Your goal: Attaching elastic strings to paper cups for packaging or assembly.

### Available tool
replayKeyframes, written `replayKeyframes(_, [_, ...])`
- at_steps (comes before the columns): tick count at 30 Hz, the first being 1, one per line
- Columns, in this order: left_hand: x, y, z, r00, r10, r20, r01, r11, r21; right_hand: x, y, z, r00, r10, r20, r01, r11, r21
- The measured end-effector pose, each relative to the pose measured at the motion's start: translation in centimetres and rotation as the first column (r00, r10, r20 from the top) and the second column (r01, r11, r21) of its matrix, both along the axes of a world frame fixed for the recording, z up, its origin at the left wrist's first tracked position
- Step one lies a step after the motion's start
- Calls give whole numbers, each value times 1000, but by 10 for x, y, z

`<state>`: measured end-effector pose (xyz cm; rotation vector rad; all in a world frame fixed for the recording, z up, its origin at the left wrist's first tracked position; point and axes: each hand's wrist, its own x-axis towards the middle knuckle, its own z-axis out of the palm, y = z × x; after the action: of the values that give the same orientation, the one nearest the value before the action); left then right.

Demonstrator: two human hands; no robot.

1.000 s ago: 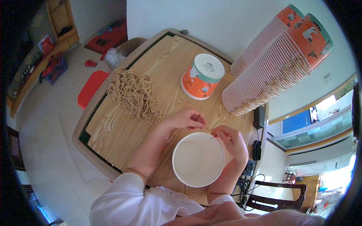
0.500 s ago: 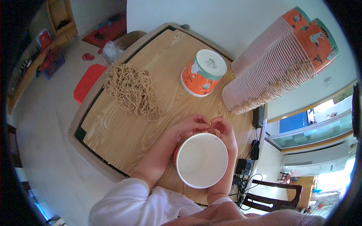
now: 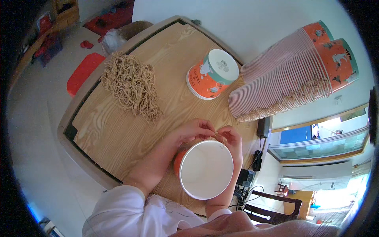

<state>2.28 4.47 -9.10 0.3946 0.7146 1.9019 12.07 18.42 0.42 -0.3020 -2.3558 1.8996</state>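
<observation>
An orange paper bucket (image 3: 206,170) with a white inside stands in front of me, its mouth tilted toward me. Just beyond its far rim, my left hand (image 3: 197,129) and my right hand (image 3: 231,138) meet, fingertips pinched together. Between them is a short piece of tan string (image 3: 222,139), its loose end hanging at the rim. The fingers of both hands are closed on this string. Parts of the fingers are hidden behind the bucket's rim. To the far left lies a tangled heap of tan strings (image 3: 132,85) on the wooden table (image 3: 169,59).
One orange and green bucket (image 3: 213,75) stands upside down past my hands. Two tall stacks of nested buckets (image 3: 284,81) lean at the right, the nearer with string tufts along its side. Black power adapters and cables (image 3: 245,177) sit at the right edge. A red stool (image 3: 85,73) is at left.
The whole view has shifted slightly, moving the table and buckets a little leftward. My hands stay at the bucket's far rim, with the fingers slightly rearranged on the string.
</observation>
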Motion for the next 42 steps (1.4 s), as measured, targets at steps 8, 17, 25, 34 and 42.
replayKeyframes(8, [-4,3,2,998,-8,-57,4,998,-70,-1,13,-10,998,45,-46,-42,997,62])
replayKeyframes(17, [-9,1,1,997,-10,-74,5,998,-66,1,12,-6,986,41,-163,-35,999,40])
replayKeyframes(25, [-6,6,1,987,11,-159,-27,995,-97,-3,17,-16,997,61,-38,-55,986,158])
replayKeyframes(34, [-7,8,-7,912,22,-410,-122,968,-220,5,24,-7,987,159,-7,-154,964,217])
replayKeyframes(42, [-27,-17,3,991,77,-112,-85,994,-65,6,29,-9,990,144,2,-140,956,258])
